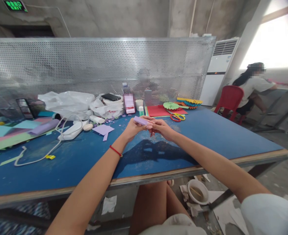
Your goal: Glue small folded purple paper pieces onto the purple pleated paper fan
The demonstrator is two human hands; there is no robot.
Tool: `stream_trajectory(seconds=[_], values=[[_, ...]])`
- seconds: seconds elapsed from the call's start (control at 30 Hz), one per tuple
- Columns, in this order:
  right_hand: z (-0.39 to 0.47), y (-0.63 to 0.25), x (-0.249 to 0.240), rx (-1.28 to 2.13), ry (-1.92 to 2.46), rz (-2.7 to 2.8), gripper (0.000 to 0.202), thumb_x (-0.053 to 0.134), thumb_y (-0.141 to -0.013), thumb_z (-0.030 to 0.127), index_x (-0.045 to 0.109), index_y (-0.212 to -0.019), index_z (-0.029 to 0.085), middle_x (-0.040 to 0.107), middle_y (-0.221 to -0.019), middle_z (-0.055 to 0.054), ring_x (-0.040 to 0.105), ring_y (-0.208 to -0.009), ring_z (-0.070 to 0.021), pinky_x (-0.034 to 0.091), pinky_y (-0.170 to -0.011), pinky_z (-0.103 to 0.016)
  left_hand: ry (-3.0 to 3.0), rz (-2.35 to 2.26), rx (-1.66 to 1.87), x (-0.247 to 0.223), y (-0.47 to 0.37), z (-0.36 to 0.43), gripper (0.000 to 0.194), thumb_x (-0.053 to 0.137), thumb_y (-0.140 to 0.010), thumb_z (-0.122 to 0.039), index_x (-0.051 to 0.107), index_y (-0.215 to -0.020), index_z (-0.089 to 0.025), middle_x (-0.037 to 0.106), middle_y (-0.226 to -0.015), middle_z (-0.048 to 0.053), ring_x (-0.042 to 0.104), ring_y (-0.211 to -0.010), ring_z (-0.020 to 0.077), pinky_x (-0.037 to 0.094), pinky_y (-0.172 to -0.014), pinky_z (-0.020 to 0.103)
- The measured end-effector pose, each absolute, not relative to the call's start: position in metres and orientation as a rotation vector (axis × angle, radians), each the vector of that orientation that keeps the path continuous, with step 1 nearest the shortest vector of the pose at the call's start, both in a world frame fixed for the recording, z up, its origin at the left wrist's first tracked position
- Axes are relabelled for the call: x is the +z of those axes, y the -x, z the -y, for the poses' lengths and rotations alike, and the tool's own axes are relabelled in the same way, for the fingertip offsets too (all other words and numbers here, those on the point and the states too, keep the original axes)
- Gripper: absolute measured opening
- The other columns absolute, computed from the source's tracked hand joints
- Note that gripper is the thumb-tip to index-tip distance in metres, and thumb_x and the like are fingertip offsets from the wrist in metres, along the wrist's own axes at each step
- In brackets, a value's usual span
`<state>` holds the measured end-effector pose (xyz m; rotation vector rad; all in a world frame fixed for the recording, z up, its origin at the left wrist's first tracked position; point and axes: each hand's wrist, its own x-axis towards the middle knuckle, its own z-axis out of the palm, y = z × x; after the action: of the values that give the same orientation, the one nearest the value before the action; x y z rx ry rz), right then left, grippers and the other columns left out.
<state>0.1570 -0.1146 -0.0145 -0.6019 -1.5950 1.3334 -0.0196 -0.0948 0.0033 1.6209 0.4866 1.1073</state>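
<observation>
Above the blue table, a small folded piece of purple paper (141, 120) is held between my two hands. My left hand (133, 129) grips it from the left, fingers closed around its edge. From the right, my right hand (160, 127) pinches its other end. Just beyond the hands stand a glue stick (141, 111) and a paper cup (139, 104). Scissors (177, 117) with red and yellow handles lie behind my right hand. To the left are a purple paper square (103, 129) and a narrow purple strip (105, 136).
A white power strip (71, 131) with its cable lies left on the table (85, 163). Coloured sheets (23, 129) cover the far left. Red paper (156, 111) and a pleated green fan (171, 105) lie at the back. A person (253, 83) sits at another table on the right.
</observation>
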Motion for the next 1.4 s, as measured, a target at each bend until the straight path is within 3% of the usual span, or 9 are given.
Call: stream_trajectory(seconds=[0.13, 1.4], values=[[0.1155, -0.1566, -0.0137, 1.335, 0.603, 1.587, 0.058, 0.084, -0.065, 0.069, 0.073, -0.084, 0.015, 0.064, -0.064, 0.001, 0.060, -0.056, -0.0101, 0.051, -0.055, -0.022, -1.629, -0.487, 1.113, 0.0024, 0.0206, 0.0938, 0.040, 0.096, -0.058, -0.034, 0.080, -0.089, -0.014, 0.078, -0.106, 0.012, 0.072, -0.077, 0.0198, 0.059, -0.069, 0.031], [0.1150, -0.1572, -0.0136, 1.343, 0.596, 1.597, 0.058, 0.084, -0.064, 0.068, 0.069, -0.081, 0.015, 0.063, -0.065, 0.002, 0.060, -0.056, -0.0090, 0.054, -0.056, -0.022, -1.665, -0.543, 1.121, -0.0029, 0.0224, 0.0872, 0.048, 0.096, -0.056, -0.037, 0.078, -0.095, -0.015, 0.078, -0.099, 0.009, 0.071, -0.076, 0.0182, 0.058, -0.074, 0.031]])
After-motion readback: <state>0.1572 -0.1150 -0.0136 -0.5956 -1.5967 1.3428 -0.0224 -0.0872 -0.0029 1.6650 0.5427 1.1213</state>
